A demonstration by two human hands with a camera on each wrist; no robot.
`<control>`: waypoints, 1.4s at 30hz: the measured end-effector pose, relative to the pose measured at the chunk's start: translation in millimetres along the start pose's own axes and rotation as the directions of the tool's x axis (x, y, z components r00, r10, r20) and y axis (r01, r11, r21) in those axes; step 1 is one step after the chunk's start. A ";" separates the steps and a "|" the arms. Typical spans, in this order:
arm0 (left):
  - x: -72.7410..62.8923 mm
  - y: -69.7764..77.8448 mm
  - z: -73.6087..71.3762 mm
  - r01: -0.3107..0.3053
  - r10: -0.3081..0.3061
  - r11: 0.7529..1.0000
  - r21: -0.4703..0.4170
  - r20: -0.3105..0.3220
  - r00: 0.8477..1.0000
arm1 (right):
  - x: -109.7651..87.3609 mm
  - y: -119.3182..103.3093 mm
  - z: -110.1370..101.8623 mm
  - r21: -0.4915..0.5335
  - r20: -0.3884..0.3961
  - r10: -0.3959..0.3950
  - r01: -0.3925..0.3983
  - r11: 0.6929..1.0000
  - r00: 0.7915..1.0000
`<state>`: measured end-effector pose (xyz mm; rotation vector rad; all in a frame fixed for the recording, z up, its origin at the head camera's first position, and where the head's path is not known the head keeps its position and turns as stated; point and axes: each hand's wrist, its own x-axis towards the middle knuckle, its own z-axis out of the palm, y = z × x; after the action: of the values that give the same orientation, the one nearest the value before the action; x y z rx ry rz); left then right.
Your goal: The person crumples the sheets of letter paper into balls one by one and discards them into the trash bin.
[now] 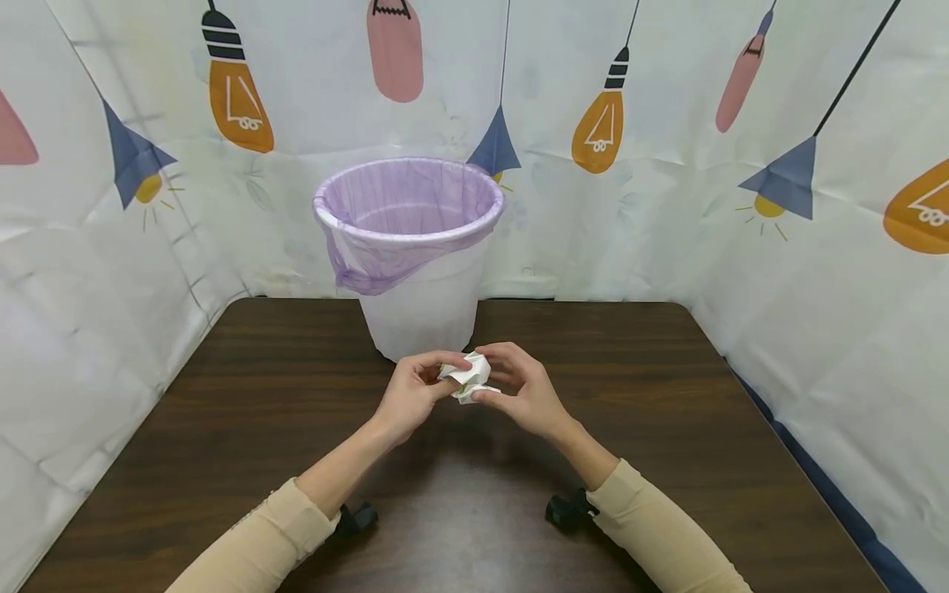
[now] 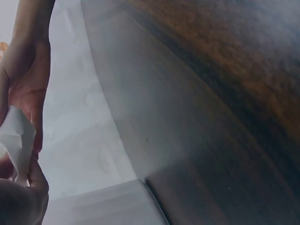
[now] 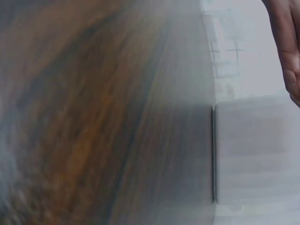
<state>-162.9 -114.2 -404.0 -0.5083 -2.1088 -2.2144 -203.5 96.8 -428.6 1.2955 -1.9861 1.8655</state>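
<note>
Both hands meet over the table in front of the bin, with a small crumpled piece of white paper (image 1: 474, 372) between them. My left hand (image 1: 415, 394) pinches its left side between thumb and fingers. From the other side my right hand (image 1: 528, 397) holds it, thumb at the lower edge and fingertips at the top. In the left wrist view the paper (image 2: 19, 143) shows as a pale folded shape at the left edge, amid the fingers. Only part of a hand (image 3: 287, 51) appears in the right wrist view, at the upper right; the paper is out of sight there.
A white waste bin (image 1: 426, 309) lined with a thin purple bag (image 1: 371, 268) stands on the far part of the dark wooden table (image 1: 630, 371), just beyond the hands. White curtains (image 1: 667, 222) printed with lamps and bulbs enclose the table at the back and sides.
</note>
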 end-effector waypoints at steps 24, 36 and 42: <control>-3.3 -9.7 7.3 -0.159 0.153 0.979 0.129 0.055 0.987 | -1.8 0.5 -5.2 0.176 -0.136 0.190 -0.165 0.970 0.972; 1.7 -9.3 -2.1 -0.101 0.099 0.990 0.093 0.029 0.995 | -3.1 -1.0 -11.0 0.191 -0.022 0.200 -0.192 0.963 0.980; 3.2 -7.1 -2.3 -0.033 0.033 0.998 0.057 0.014 0.999 | -2.5 -0.2 -9.5 0.187 -0.047 0.168 -0.157 0.970 0.985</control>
<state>-168.2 -115.4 -410.1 -0.5516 -2.1468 -2.1327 -206.1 106.3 -427.7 1.1286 -1.9834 2.1806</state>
